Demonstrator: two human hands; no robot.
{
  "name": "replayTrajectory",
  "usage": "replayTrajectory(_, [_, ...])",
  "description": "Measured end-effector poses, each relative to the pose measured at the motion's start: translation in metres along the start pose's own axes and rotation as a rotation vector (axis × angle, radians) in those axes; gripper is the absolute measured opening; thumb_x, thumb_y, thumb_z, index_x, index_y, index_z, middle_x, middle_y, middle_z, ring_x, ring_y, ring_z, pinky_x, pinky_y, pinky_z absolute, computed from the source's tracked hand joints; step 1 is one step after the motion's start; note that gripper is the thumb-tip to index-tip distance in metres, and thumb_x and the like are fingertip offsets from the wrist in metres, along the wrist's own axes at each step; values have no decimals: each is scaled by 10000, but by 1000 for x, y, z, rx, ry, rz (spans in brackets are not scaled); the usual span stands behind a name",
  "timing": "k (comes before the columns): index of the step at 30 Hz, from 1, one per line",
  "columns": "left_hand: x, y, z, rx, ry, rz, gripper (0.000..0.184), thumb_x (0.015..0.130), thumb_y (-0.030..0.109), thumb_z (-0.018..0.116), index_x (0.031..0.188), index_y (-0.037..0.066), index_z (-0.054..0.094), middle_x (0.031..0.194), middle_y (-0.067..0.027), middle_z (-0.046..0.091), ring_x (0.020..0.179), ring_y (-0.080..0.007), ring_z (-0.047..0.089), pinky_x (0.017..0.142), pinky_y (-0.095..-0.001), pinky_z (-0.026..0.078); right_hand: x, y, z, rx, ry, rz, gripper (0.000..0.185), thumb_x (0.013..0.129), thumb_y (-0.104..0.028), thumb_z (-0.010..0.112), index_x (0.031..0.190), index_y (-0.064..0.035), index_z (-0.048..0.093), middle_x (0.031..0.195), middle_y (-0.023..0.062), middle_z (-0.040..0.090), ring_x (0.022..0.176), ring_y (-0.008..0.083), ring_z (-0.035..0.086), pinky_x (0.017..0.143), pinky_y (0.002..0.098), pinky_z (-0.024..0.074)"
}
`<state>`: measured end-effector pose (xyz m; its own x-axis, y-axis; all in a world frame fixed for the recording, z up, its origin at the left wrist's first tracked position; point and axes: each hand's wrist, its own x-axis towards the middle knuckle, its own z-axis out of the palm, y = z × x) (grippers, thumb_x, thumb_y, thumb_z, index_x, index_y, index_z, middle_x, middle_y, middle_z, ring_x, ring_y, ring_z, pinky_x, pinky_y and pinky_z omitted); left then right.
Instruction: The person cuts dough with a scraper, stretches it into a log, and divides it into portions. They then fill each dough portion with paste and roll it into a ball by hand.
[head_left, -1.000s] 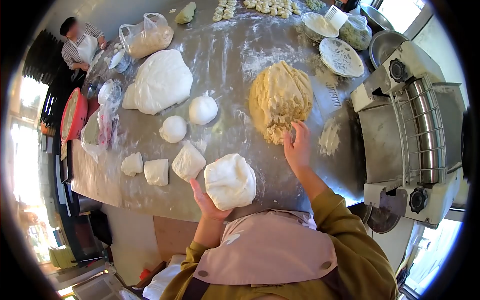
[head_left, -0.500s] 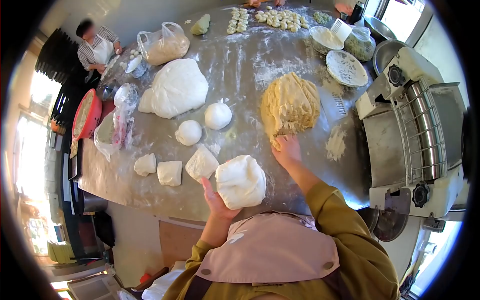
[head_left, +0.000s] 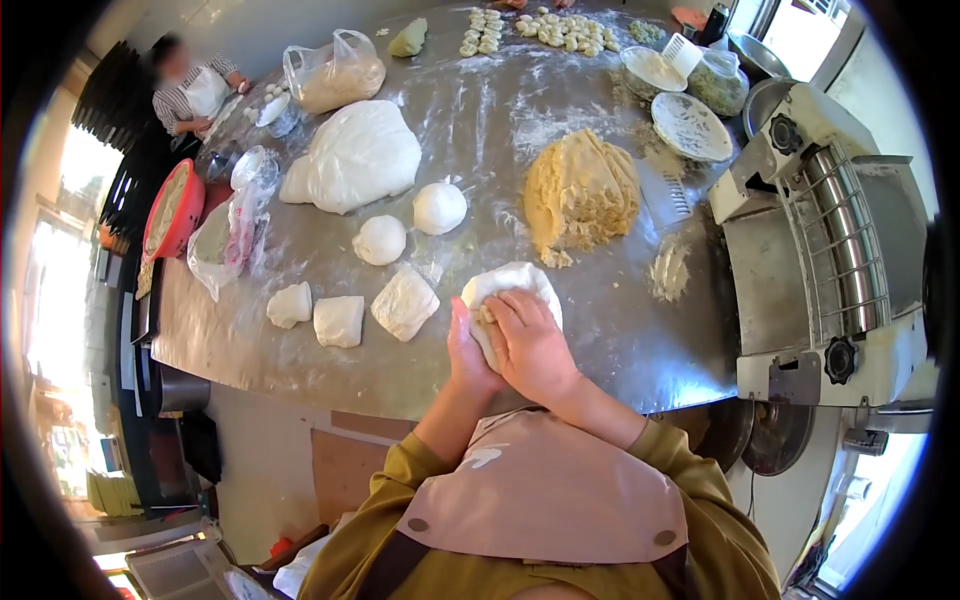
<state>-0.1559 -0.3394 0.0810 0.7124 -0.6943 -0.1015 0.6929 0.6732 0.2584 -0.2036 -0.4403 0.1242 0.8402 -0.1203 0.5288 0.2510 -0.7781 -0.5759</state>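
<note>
A flattened piece of white dough [head_left: 535,282] rests in my left hand [head_left: 473,352], which cups it from the left and below. My right hand [head_left: 537,348] lies over the dough with its fingers curled, pressing a small yellowish lump [head_left: 486,314] into its middle; most of that lump is hidden. Beyond my hands sits a big mound of crumbly yellow dough [head_left: 580,195]. To the left lie three cut pieces of white dough [head_left: 405,303], with two round white balls [head_left: 440,208] behind them.
A large plastic-wrapped dough mass [head_left: 365,155] and a bag [head_left: 335,75] stand at the back left. At right is a roller machine [head_left: 845,240]; near it are a scraper [head_left: 662,195] and a floury bowl [head_left: 692,127]. A person [head_left: 195,90] works at the far left.
My right hand has left the yellow mound and come onto the white dough, a yellowish lump under its fingers. My left hand has moved the dough right and slightly away from me.
</note>
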Motion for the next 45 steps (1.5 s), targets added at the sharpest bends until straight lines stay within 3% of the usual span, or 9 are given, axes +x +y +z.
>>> replayTrajectory(3, [-9, 2, 0, 48, 87, -22, 636, 979, 564, 396, 1348, 51, 459, 1317, -124, 544, 1220, -294, 527, 1054, -449, 410, 4, 9, -23, 527, -206, 213, 264, 915, -146, 634, 1118, 21, 610, 1157, 195, 595, 1011, 323, 613, 880, 391, 505])
replayTrajectory(6, [-11, 7, 13, 67, 95, 1, 565, 979, 477, 470, 1358, 59, 455, 1323, -123, 549, 1197, -312, 549, 1041, -480, 426, 2, 17, -34, 1007, 35, 562, 248, 917, -135, 640, 1116, 11, 620, 1105, 182, 626, 960, 260, 640, 820, 317, 519])
replayTrajectory(9, [-14, 10, 13, 20, 81, 28, 574, 961, 457, 513, 1367, 58, 447, 1332, -126, 544, 1200, -321, 547, 1042, -504, 424, 1, 41, -44, 907, 115, 614, 262, 918, -112, 631, 1159, -11, 608, 1097, 181, 632, 901, 226, 651, 784, 276, 516])
replayTrajectory(12, [-23, 13, -12, 0, 44, 59, 589, 942, 443, 546, 1377, 61, 437, 1335, -129, 542, 1205, -335, 542, 1042, -524, 419, -6, 95, -37, 109, 7, 578, 304, 905, -125, 643, 1193, -41, 595, 1157, 177, 618, 859, 254, 668, 763, 298, 531])
replayTrajectory(18, [-54, 21, -15, 18, 296, 20, 535, 963, 386, 506, 1389, 71, 428, 1355, -149, 529, 1239, -368, 515, 1064, -568, 387, -25, 178, 37, -214, 68, 285, 465, 873, -174, 664, 1299, -61, 516, 1297, 189, 546, 1145, 376, 558, 942, 453, 475])
replayTrajectory(21, [-59, 20, -7, 70, 556, 29, 487, 993, 354, 446, 1385, 67, 432, 1369, -152, 518, 1245, -354, 513, 1077, -568, 373, -13, 180, 63, -253, -172, 377, 507, 880, -169, 646, 1348, -86, 470, 1391, 191, 458, 1226, 395, 490, 1006, 454, 440])
replayTrajectory(26, [-67, 33, -28, -109, 197, 1, 512, 942, 326, 579, 1376, 109, 417, 1341, -119, 525, 1236, -326, 519, 1050, -552, 404, -15, 190, 93, -433, -174, 332, 435, 916, -177, 594, 1320, -89, 460, 1267, 175, 523, 1158, 360, 531, 925, 437, 478])
replayTrajectory(35, [-50, 36, -26, -76, 233, 39, 550, 888, 320, 650, 1357, 130, 435, 1300, -98, 544, 1205, -303, 537, 1027, -533, 426, -9, 187, 65, -306, -468, 260, 222, 856, -173, 665, 1039, -57, 616, 952, 140, 595, 920, 349, 575, 808, 451, 483])
replayTrajectory(45, [-69, 53, -41, -91, 266, 96, 567, 891, 384, 634, 1355, 113, 453, 1316, -106, 551, 1208, -306, 542, 1042, -516, 417, -98, 110, 60, -13, -281, -159, 280, 760, -130, 757, 1012, -86, 643, 926, 117, 611, 898, 325, 603, 786, 436, 494])
